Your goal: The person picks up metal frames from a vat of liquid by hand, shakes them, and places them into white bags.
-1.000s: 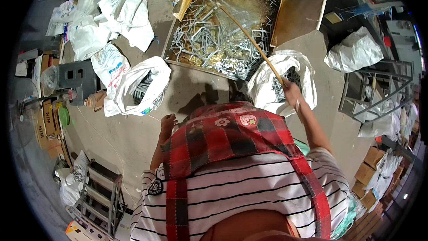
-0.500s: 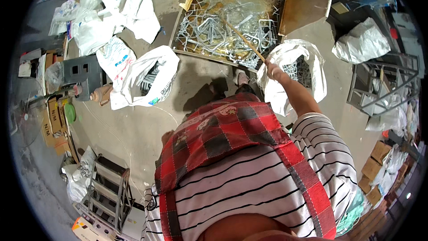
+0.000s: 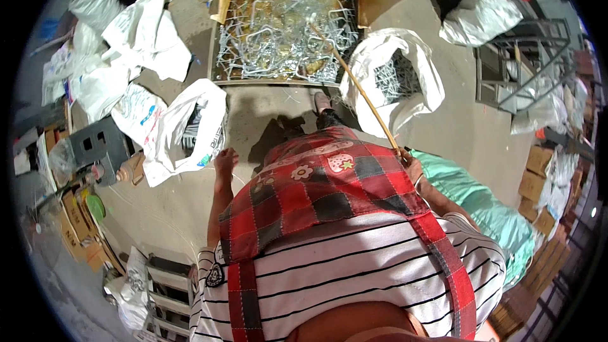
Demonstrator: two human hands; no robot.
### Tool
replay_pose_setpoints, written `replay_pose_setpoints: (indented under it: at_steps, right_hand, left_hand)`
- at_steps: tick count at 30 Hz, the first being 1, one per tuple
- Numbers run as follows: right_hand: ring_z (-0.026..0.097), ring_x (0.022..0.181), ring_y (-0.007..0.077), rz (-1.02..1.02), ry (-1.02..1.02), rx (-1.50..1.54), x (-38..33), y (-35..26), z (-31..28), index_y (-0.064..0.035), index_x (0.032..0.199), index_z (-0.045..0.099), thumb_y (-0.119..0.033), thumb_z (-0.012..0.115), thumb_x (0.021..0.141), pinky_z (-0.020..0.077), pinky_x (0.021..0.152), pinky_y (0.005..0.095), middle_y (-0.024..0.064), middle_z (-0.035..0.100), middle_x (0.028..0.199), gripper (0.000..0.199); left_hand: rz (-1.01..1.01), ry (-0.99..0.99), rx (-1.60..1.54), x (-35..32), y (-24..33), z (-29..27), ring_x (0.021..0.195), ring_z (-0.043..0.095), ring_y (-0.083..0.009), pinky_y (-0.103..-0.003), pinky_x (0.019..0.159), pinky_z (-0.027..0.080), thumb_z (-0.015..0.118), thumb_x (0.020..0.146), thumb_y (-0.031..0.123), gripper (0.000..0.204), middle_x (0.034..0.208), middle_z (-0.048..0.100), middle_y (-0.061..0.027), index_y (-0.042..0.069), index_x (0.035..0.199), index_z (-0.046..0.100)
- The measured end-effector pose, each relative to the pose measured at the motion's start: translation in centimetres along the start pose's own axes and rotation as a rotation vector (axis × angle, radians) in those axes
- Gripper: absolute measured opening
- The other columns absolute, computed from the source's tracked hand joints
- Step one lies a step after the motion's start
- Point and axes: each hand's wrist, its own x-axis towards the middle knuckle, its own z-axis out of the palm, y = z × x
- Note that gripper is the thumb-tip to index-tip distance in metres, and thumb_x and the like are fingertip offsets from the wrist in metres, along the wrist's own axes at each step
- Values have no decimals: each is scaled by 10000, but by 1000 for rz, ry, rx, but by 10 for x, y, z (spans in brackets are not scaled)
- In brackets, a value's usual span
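Note:
My right hand (image 3: pixel 412 169) is closed round the near end of a long wooden stick (image 3: pixel 364 95), beside my apron at the right. The stick's far end reaches into a wide, shallow metal bin (image 3: pixel 272 82), among a tangle of bent silvery metal rods (image 3: pixel 285 35). Wet, brownish liquid shows around the rods and at the bin's back. Hanging low at the left, my left hand (image 3: pixel 226 160) holds nothing, its fingers loosely apart. Nearest to it is an opened white sack (image 3: pixel 212 111) with grey metal pieces inside.
Another opened white sack (image 3: pixel 427 69), filled with metal pieces, stands right of the bin. White sacks (image 3: pixel 155 31) are heaped at the left. A green sack (image 3: pixel 481 202) lies by my right arm. Metal frames (image 3: pixel 522 69) and cardboard boxes (image 3: pixel 535 174) line the right side.
My right hand has drawn back toward my body with the stick, whose tip still lies in the bin. My left hand has come into view. The whole view has shifted.

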Motion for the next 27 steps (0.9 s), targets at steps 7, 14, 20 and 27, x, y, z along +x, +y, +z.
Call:
replay_pose_setpoints:
  at_steps: [7,14,20,27]
  right_hand:
    - [379,358,143,421,-107,92,61,-139,71,-100,1081,488,-281,357,914,347,319,315,5,373,513,279]
    - [442,441,133,155,-161,-168,43,-78,74,-42,1132,509,-240,421,899,375,409,248,43,464,567,318]
    - [530,756,115,455,-108,731,-9,-9,28,4,1114,514,-217,499,877,432,621,204,71,566,789,325]
    - [581,823,162,134,221,-48,-178,123,18,43,1056,513,-245,562,845,460,743,269,135,623,888,361]
  left_hand:
    - [69,-45,146,0,52,61,646,561,-110,-233,565,458,571,839,176,205,786,588,-37,14,962,588]
    - [243,-63,624,10,-13,67,582,566,-149,-323,566,455,631,701,271,273,636,624,-77,-2,692,641]
    - [360,-78,953,-6,10,95,547,570,-197,-362,560,452,639,697,330,352,586,593,-145,-16,636,619]
    - [291,-225,875,32,21,132,605,605,-283,-390,594,455,633,739,374,417,606,586,-189,-22,613,602]
